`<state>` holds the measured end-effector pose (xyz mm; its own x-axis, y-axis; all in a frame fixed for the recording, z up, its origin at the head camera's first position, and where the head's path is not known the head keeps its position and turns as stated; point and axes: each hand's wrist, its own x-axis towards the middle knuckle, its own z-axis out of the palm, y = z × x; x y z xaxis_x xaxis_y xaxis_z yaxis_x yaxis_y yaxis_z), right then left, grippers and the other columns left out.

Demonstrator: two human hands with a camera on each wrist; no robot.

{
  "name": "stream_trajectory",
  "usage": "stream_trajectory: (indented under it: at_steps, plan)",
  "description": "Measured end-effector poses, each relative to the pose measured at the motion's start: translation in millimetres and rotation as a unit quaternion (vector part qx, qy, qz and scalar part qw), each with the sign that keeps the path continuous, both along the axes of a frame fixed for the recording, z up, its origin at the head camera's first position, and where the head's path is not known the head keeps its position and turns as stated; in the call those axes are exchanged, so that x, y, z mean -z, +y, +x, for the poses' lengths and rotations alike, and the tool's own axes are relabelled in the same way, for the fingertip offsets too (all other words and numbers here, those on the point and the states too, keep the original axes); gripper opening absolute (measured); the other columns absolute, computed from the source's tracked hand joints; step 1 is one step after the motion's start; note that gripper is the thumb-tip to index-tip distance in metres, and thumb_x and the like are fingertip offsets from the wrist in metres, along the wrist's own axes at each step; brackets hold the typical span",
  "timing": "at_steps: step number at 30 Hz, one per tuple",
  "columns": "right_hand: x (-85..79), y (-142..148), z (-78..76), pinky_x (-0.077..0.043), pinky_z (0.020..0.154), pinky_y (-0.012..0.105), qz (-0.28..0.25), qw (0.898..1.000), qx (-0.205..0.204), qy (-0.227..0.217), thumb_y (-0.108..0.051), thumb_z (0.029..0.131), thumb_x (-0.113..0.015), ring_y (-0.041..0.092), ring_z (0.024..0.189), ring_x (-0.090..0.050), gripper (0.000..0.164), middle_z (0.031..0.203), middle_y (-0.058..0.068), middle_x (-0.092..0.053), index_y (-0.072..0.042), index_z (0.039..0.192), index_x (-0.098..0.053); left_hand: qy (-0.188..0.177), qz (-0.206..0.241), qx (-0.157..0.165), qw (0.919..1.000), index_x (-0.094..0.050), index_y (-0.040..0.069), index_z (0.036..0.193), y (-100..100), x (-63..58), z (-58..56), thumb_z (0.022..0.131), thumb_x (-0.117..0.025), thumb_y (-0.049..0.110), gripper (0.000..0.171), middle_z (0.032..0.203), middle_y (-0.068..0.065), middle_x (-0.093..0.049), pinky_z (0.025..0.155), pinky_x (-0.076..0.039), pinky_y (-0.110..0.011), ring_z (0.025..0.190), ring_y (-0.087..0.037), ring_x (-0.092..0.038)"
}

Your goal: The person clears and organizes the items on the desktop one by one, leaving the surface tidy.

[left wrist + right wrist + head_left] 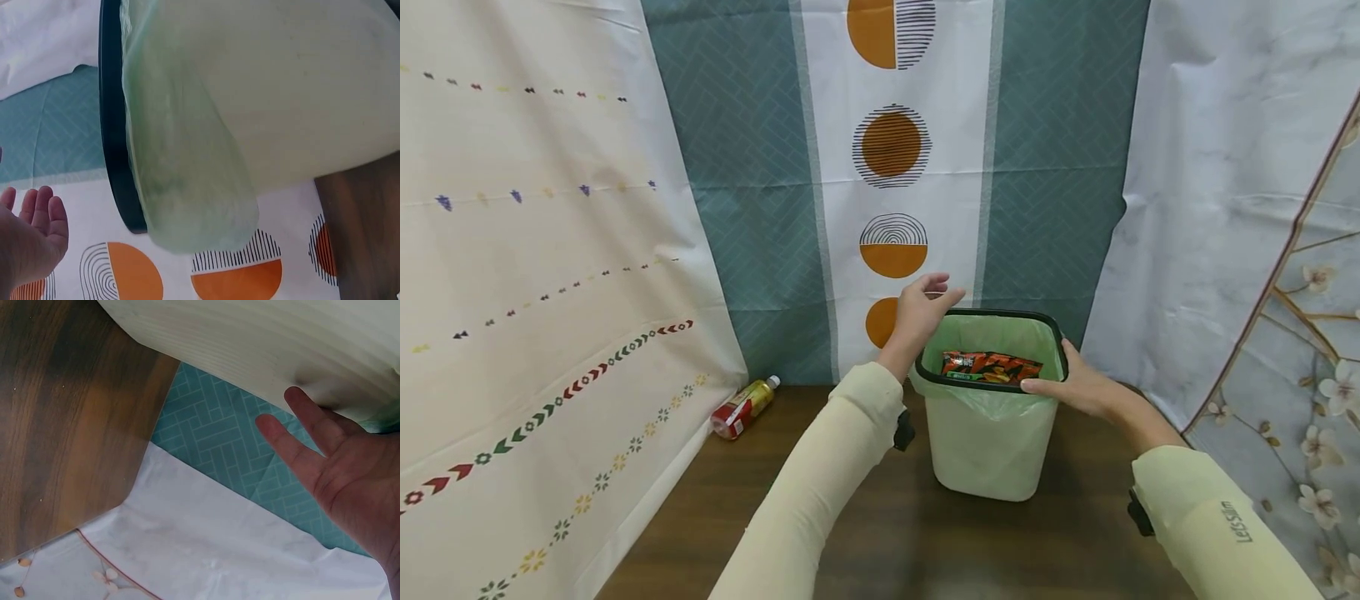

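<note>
A pale bin (988, 454) lined with a thin green bag (1000, 332) stands on the dark wooden counter (970, 554), a red-and-black packet (992, 367) lying inside it. The left hand (922, 310) holds nothing, its fingers loosely bent just beside the black rim (1048, 319). The right hand (1078, 385) touches the bin's right side—thumb on the front of the rim, other fingers straight and spread. A red-and-gold bottle (747, 407) lies well apart, near the cream cloth (587, 292).

We reach both arms (816, 479) fwd; our L hand (921, 312) is up w/ fingers (934, 280) loosely curled, our R hand (1084, 386) lower w/ fingers spread, thumb (1037, 387) apart.
</note>
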<state>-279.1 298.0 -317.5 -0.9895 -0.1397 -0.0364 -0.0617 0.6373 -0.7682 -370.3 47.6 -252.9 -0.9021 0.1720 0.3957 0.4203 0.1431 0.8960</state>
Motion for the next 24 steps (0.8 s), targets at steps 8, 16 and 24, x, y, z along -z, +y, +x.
stream_trajectory:
  at_steps: [8,16,24]
  plan:
    - [-3.7,-0.6,2.0,-0.011,0.106,0.074,0.006,1.000,-0.001,0.006,-0.054,0.090,-0.065,0.058,0.141,0.007,0.124,0.155,0.036,0.020,0.000,0.148,0.030,0.007,0.004,-0.013,0.9999,-0.063,0.011,0.129,-19.3,-1.3,-7.8,0.092,-0.072,0.026,0.041,0.121,-0.008,-0.063,0.093,-0.051,-0.034,0.112,-0.021,-0.059]
    - [-1.1,-1.7,0.7,-0.012,0.107,0.073,0.002,1.000,-0.004,0.009,-0.053,0.091,-0.065,0.057,0.141,0.006,0.123,0.155,0.036,0.018,0.001,0.148,0.029,-0.009,-0.012,-0.038,0.9992,-0.062,0.015,0.131,-35.3,2.8,-10.0,0.091,-0.073,0.032,0.045,0.123,-0.006,-0.062,0.093,-0.051,-0.034,0.113,-0.020,-0.059]
    - [-0.3,-2.0,2.4,-0.011,0.106,0.074,0.011,1.000,0.000,0.002,-0.055,0.090,-0.065,0.058,0.140,0.007,0.124,0.154,0.037,0.019,0.001,0.148,0.029,-0.010,-0.018,-0.038,0.9991,-0.061,0.015,0.133,-50.7,11.8,-13.3,0.092,-0.072,0.031,0.046,0.127,-0.008,-0.061,0.098,-0.049,-0.035,0.117,-0.022,-0.057]
